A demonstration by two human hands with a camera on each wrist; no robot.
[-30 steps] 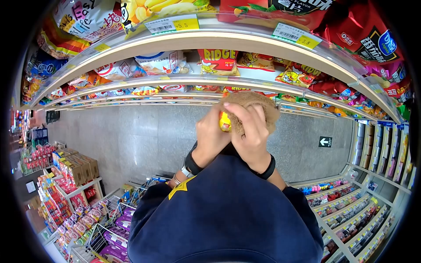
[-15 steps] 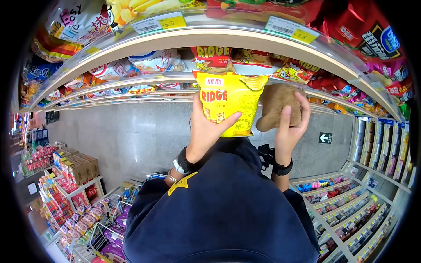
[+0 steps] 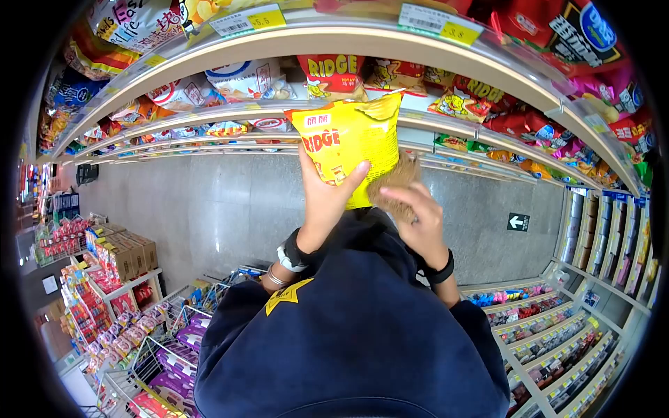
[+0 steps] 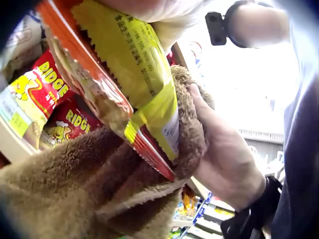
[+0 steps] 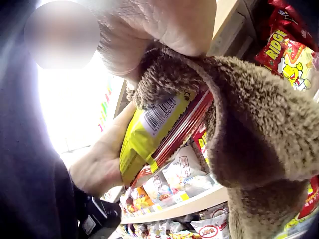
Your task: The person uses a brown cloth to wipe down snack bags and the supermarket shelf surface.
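A yellow bag of Ridge potato chips (image 3: 366, 143) is gripped by my left hand (image 3: 323, 205), thumb across its printed side and the fingers mostly behind it. My right hand (image 3: 424, 221) holds a brown fluffy cloth (image 3: 396, 182) against the bag's lower right edge. In the left wrist view, the cloth (image 4: 99, 184) wraps round one end of the bag (image 4: 134, 55), and the right hand's thumb presses on it. A barcode shows on the bag (image 5: 157, 119) in the right wrist view, with the cloth (image 5: 264, 114) draped beside it.
Shelves (image 3: 279, 49) of snack bags curve across the front, with red Ridge bags (image 3: 331, 75) just beyond my hands. Grey floor (image 3: 223, 202) lies below. A wire cart or rack (image 3: 150, 359) with purple packs is at lower left; low shelving (image 3: 550, 341) stands at right.
The bag, edge-on and largely covered by cloth at first, turned its printed side up and shifted slightly left. The cloth moved away to the right, then back against the bag's lower right edge.
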